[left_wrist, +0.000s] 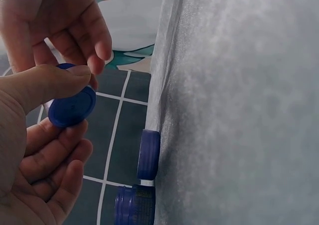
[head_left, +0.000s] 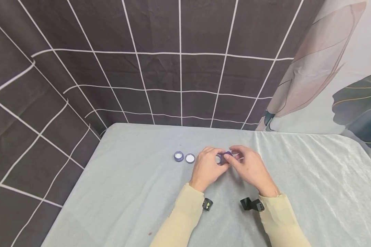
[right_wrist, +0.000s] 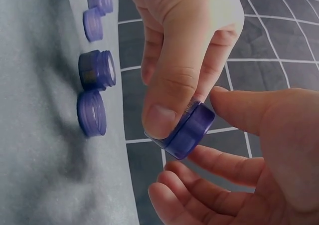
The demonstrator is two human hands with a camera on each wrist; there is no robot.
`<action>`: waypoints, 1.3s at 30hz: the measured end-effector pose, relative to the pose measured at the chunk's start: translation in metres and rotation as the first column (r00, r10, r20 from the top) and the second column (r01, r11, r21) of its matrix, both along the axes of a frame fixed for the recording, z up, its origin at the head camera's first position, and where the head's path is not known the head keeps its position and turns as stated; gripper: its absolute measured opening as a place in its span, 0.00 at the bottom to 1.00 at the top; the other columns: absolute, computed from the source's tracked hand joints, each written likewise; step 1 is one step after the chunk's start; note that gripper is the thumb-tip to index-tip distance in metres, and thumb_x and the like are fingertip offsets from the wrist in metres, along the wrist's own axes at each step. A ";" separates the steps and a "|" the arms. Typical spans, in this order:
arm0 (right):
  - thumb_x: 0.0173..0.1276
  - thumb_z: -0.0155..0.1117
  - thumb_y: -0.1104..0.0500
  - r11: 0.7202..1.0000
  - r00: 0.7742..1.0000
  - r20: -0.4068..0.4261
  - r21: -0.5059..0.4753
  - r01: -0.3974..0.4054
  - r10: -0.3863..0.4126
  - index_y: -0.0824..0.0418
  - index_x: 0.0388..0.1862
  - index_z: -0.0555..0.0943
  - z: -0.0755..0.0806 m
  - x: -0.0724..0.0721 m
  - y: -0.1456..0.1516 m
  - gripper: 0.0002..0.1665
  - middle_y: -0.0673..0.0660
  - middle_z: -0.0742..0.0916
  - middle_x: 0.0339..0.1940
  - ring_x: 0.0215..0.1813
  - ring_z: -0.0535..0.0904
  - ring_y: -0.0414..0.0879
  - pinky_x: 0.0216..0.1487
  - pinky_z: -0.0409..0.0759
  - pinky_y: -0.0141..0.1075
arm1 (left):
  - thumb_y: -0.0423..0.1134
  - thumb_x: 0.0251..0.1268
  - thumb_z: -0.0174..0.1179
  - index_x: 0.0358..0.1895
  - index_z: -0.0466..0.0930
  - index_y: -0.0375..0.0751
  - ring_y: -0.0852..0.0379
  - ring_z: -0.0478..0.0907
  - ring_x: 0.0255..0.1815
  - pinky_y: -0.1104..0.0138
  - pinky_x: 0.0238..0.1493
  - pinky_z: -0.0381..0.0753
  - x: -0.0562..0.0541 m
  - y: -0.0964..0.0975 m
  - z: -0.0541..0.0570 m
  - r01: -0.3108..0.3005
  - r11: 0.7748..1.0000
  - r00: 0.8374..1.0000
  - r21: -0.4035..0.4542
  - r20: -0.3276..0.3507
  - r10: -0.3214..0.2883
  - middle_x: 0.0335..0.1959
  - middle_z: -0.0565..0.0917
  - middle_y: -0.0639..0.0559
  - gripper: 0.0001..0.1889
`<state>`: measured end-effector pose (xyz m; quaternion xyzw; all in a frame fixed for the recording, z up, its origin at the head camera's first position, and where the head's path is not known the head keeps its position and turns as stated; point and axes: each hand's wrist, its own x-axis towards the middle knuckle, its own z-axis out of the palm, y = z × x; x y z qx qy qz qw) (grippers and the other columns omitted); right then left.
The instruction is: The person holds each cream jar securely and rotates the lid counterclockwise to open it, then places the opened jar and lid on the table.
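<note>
My left hand (head_left: 208, 166) pinches a small purple jar (right_wrist: 192, 105) above the table, its thumb across the body; the left wrist view shows a flat blue face (left_wrist: 72, 108) of it. My right hand (head_left: 248, 166) holds the jar's lid (right_wrist: 193, 132) between thumb and index finger, its other fingers loosely bent. On the cloth at left stand an open purple jar (head_left: 178, 156) and an upturned lid (head_left: 190, 158) with a white inside. Nearer in the right wrist view are another open jar (right_wrist: 97, 69) and a ring-like lid (right_wrist: 91, 113), mostly hidden by my left hand in the head view.
A pale grey cloth (head_left: 120, 178) covers the table. Behind stands a dark curtain with white grid lines (head_left: 157, 72), and at right a leaf-patterned curtain (head_left: 324, 85). Black wrist cameras (head_left: 208, 204) hang at both cuffs.
</note>
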<state>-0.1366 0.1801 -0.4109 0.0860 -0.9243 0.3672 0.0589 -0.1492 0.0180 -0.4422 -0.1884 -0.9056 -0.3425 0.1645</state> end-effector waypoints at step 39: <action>0.66 0.70 0.55 1.000 0.999 0.041 -0.024 0.004 -0.003 0.69 0.48 0.84 0.001 -0.001 0.000 0.19 0.58 0.89 0.37 0.37 0.86 0.47 0.37 0.82 0.37 | 0.48 0.51 0.75 0.44 0.89 0.47 0.61 0.82 0.48 0.72 0.52 0.77 0.000 0.001 -0.001 0.000 1.000 1.000 -0.001 0.007 0.000 0.40 0.88 0.58 0.17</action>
